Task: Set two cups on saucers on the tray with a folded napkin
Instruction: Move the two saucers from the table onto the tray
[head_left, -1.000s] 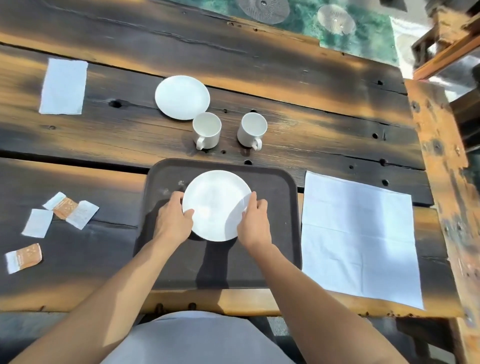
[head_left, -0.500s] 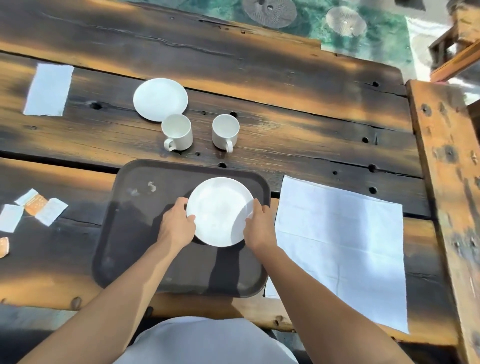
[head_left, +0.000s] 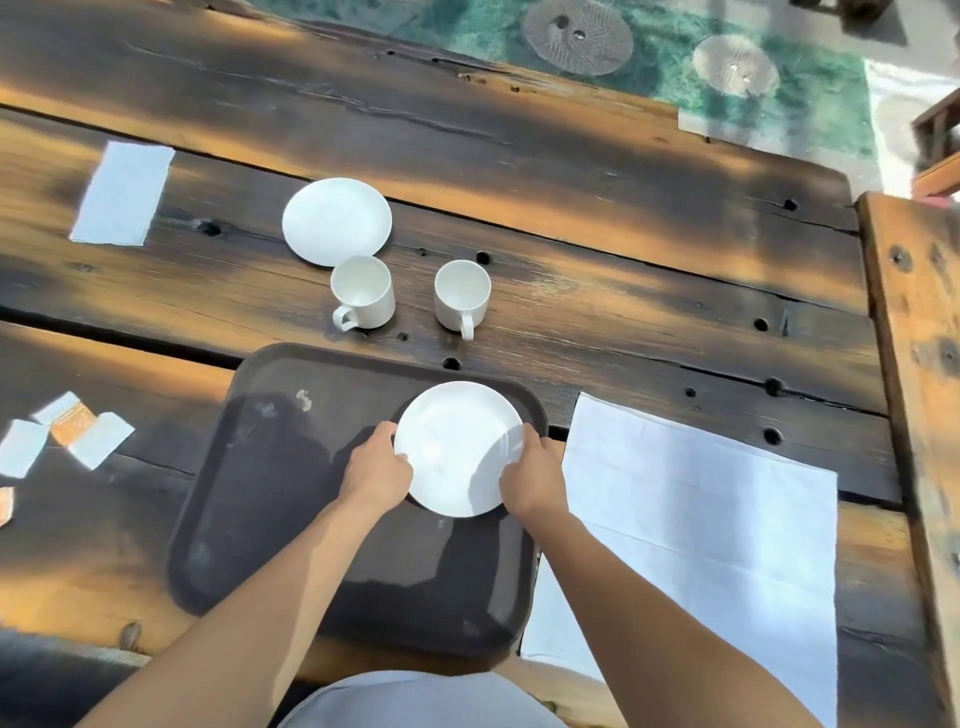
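Weathered plank table (head_left: 597, 291), outdoors, sun-dappled. Left hand (head_left: 376, 473) and right hand (head_left: 532, 480) each clasp an opposite edge of one white saucer (head_left: 457, 447), fingers curled at the rim, holding it over the dark tray (head_left: 270, 499) toward the tray's 2 o'clock corner; whether it has touched down cannot be told. Judged step: placing the first saucer. Next move calls for letting go and fetching the second saucer (head_left: 336, 221), lying off the tray at 12 o'clock. Two cups (head_left: 361, 293) (head_left: 462, 293), plain white, upright, empty, handles toward the person, stand between that saucer and the tray. White napkin (head_left: 691, 525), still spread flat, lies at 3 o'clock, its edge tucked under the tray.
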